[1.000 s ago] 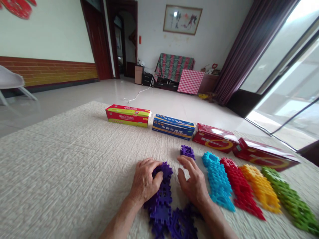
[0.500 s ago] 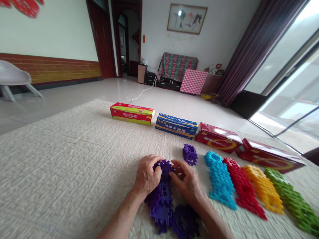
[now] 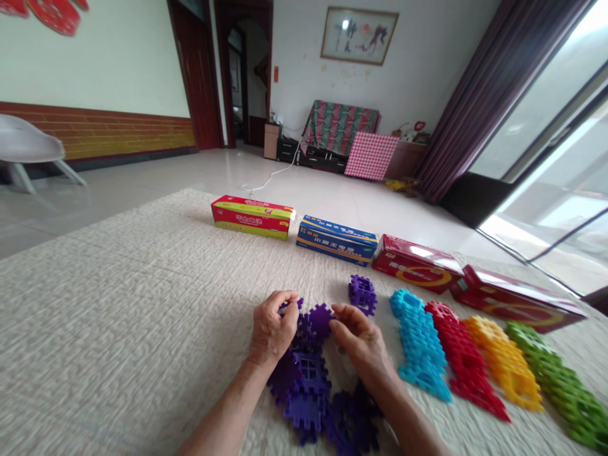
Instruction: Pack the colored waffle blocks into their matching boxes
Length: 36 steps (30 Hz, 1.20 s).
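Several notched purple plastic pieces (image 3: 308,405) lie in a loose pile between my forearms. My left hand (image 3: 275,323) pinches a small purple piece (image 3: 299,304) at the pile's upper left. Thumb and forefinger of my right hand (image 3: 358,332) close on the right edge of another purple piece (image 3: 320,320). Just beyond my right hand sits a separate purple stack (image 3: 362,294). To its right, overlapping rows of blue pieces (image 3: 420,342), red pieces (image 3: 465,361), yellow pieces (image 3: 506,364) and green pieces (image 3: 560,380) rest on the mat.
A red-and-yellow box (image 3: 251,218), a blue box (image 3: 337,240) and two dark red boxes (image 3: 418,265) (image 3: 515,297) form a line across the textured mat (image 3: 118,304). A white chair (image 3: 28,145) stands at the far left.
My left hand has moved left, away from the purple piece near my right hand, with a small purple piece in its fingers. My right hand has shifted slightly right.
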Available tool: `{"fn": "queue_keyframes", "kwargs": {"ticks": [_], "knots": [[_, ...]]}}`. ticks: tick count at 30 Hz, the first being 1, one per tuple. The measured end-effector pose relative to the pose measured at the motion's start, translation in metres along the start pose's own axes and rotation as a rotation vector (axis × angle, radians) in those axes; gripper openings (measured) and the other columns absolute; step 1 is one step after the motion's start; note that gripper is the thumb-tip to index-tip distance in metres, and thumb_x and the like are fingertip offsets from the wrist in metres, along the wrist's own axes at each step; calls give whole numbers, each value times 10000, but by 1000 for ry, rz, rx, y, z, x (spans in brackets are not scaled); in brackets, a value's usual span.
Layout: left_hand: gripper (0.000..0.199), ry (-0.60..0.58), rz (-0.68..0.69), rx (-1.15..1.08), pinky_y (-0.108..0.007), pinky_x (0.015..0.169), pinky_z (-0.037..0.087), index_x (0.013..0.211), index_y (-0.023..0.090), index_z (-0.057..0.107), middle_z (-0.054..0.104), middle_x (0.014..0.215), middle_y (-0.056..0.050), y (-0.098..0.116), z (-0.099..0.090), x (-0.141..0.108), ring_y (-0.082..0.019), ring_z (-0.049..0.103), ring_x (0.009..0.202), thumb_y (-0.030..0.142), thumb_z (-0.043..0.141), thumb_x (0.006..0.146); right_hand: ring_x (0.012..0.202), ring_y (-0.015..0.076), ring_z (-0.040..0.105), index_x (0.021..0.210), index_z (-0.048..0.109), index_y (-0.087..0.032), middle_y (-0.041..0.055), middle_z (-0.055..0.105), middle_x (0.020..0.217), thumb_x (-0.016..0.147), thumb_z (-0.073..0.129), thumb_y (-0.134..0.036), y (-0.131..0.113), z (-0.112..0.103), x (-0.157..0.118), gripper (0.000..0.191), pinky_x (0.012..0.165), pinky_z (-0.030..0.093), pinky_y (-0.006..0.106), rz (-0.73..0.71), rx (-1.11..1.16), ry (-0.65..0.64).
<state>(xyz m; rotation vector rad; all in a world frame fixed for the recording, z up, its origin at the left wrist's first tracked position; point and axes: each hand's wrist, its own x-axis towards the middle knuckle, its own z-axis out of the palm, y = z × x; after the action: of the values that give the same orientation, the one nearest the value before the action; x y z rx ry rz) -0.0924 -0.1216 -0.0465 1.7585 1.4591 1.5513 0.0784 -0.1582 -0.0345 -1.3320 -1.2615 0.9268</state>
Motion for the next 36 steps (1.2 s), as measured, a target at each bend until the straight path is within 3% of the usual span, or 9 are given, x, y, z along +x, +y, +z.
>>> {"fn": "queue_keyframes", "kwargs": {"ticks": [3,6,8,12,17,23,28,31,36], "knots": [[168,-9,7,4,-285,783,545,820,199,696,749,850,-28,-1,0,0,-180,698,830,189,533,784,640,144,590,1011,606,-182,27,658,813,786,620,-400,-2,-7,2,314,552,478,260,-61,-42,104],[168,-13,4,8,-289,785,541,825,194,698,747,848,-31,-1,0,1,-179,695,819,188,534,788,734,160,594,987,601,-199,37,640,861,831,570,-288,-4,-16,3,182,663,489,295,-358,-317,303],[167,-16,0,12,-290,786,540,826,195,699,747,849,-32,-1,1,1,-180,694,820,188,536,790,813,180,584,951,617,-207,47,620,886,848,520,-198,-5,-20,2,142,745,475,327,-551,-594,324],[167,-23,-4,15,-283,780,538,831,195,700,748,854,-32,-1,0,1,-181,695,827,187,538,792,865,208,562,947,636,-207,63,594,897,842,458,-122,-8,-21,-1,224,790,460,363,-562,-924,101],[176,-28,-5,17,-270,754,531,839,180,700,745,863,-42,-1,1,0,-183,694,844,183,530,794,946,212,569,1112,586,-220,58,591,998,707,550,-109,-19,-28,-2,421,857,467,372,-401,-896,-306],[175,-29,9,19,-261,763,522,825,186,699,745,843,-35,-2,2,0,-176,697,822,178,528,787,1194,266,487,1190,548,-208,98,537,1286,662,531,-106,-18,-44,3,538,1012,380,460,-418,-938,-330],[176,-37,10,30,-264,756,521,824,189,701,746,845,-39,-2,2,0,-183,699,827,193,529,790,1094,237,531,1116,572,-198,79,600,1155,678,523,-89,-19,-41,2,454,970,410,422,-405,-942,-384],[174,-43,4,27,-266,750,520,819,187,702,745,840,-40,-2,2,0,-184,698,825,208,531,798,1057,232,532,1121,564,-213,71,588,1144,726,553,-126,-20,-41,4,404,934,422,411,-468,-965,-291],[178,-58,-10,17,-270,768,517,825,181,705,743,841,-42,-2,2,1,-183,695,831,212,533,798,1109,288,487,1223,516,-176,114,543,1214,785,564,-162,-8,-45,12,440,940,407,454,-561,-1088,220]]}}
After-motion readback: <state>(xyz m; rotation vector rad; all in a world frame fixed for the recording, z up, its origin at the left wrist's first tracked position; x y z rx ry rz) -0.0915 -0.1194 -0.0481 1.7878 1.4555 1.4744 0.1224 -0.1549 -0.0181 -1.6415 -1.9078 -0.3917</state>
